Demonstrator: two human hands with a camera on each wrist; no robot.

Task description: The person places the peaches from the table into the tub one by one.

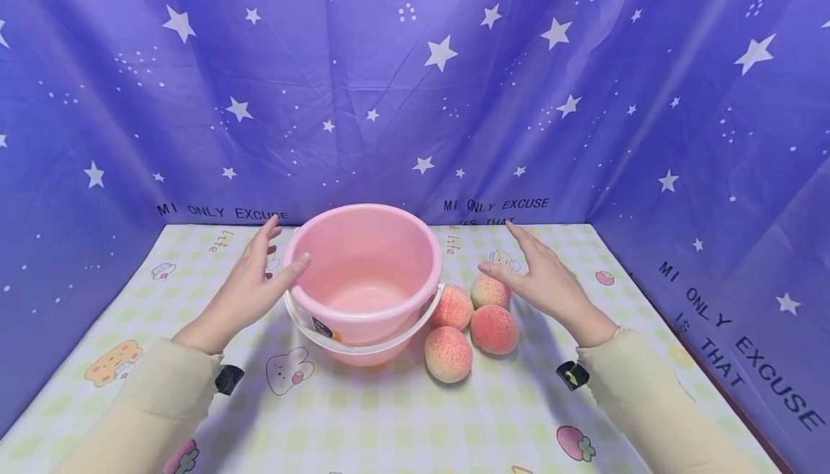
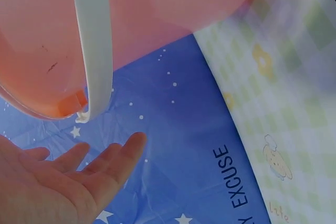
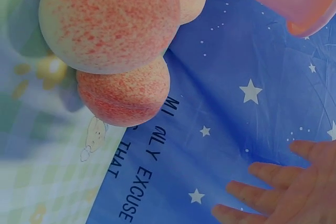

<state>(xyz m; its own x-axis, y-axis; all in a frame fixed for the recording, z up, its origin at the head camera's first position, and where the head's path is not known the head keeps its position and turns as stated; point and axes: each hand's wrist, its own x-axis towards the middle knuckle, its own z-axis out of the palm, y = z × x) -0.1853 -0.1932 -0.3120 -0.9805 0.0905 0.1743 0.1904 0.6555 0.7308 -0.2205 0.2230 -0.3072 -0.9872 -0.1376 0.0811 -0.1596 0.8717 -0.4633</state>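
Observation:
A pink plastic bucket [image 1: 366, 318] stands upright on the table, its white handle [image 1: 376, 349] lowered across the front. My left hand [image 1: 249, 283] is beside the bucket's left side, fingers extended; the thumb appears to overlap the rim in the head view. From the left wrist, that hand [image 2: 68, 182] looks apart from the bucket wall [image 2: 157, 14]. Several red-and-cream peaches [image 1: 449, 354] sit clustered against or close by the bucket's right side. Just right of and above them, my right hand [image 1: 547, 283] is spread and holds nothing; the right wrist view shows it clear of the peaches [image 3: 110, 19].
A green-and-white checked tablecloth [image 1: 350, 423] with cartoon prints covers the table. Blue star-patterned curtains [image 1: 389, 49] hang behind and along both sides, close against the table's edges.

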